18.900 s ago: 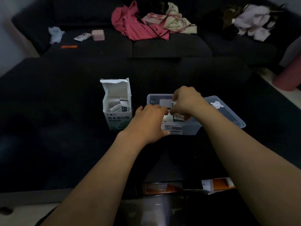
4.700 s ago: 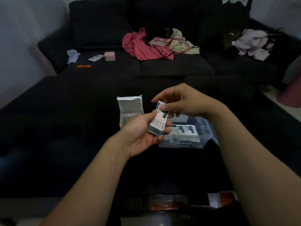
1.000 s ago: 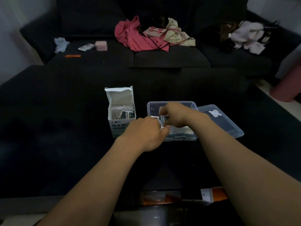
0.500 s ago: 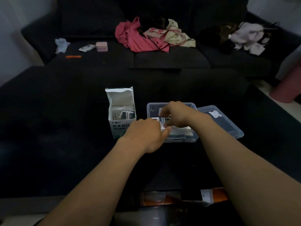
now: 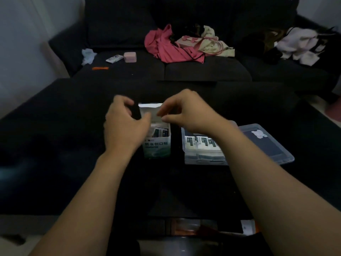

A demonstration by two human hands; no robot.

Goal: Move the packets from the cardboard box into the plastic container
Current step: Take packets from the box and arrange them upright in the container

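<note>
From the head view, both your hands hang over the cardboard box [image 5: 156, 143], so you are ready to pick more packets. Your left hand [image 5: 125, 126] has loosely curled fingers and holds nothing. Your right hand [image 5: 186, 113] brings thumb and finger close together, and I see nothing between them. Some packets [image 5: 160, 132] stand in the open box, easy to pull up. Others lie flat in the plastic container [image 5: 203, 156] just beside it on the dark surface [image 5: 55, 145], so each trip is short. Its lid [image 5: 265, 145] lies beside it.
</note>
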